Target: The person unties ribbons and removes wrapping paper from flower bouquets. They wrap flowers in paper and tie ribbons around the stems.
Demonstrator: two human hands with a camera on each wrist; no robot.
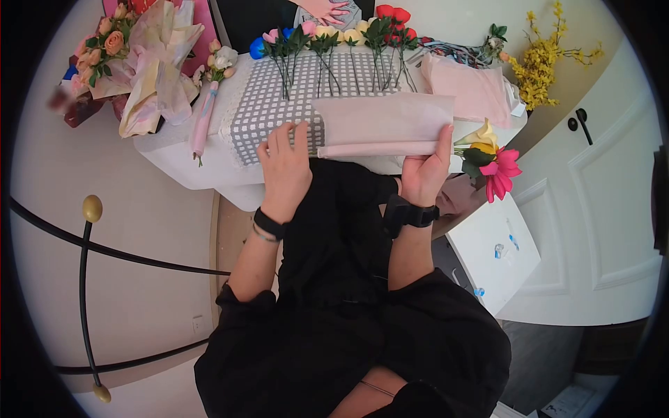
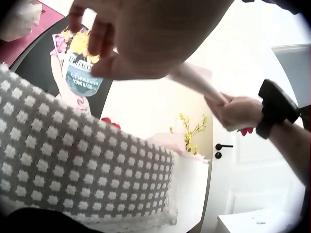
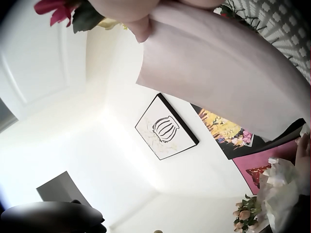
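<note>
A sheet of pale pink wrapping paper (image 1: pixel 390 124), its near edge rolled up, is in my right hand (image 1: pixel 426 174), the thumb pressing near its right end. From that end stick out a magenta flower (image 1: pixel 503 173), a cream calla lily (image 1: pixel 482 134) and dark green leaves (image 1: pixel 477 159). The paper's loose far part stands up wide in the right wrist view. My left hand (image 1: pixel 287 171) hovers by the paper's left end with loosely bent fingers and nothing in them. The flower stems are hidden inside the paper.
Several artificial flowers (image 1: pixel 324 43) lie in a row across the grey checked cloth (image 1: pixel 258 115). More pink paper (image 1: pixel 465 87) is stacked at the right. Wrapped bouquets (image 1: pixel 157 70) and a slim pink-wrapped flower (image 1: pixel 206 118) are at the left. A white cabinet (image 1: pixel 488 240) stands low right.
</note>
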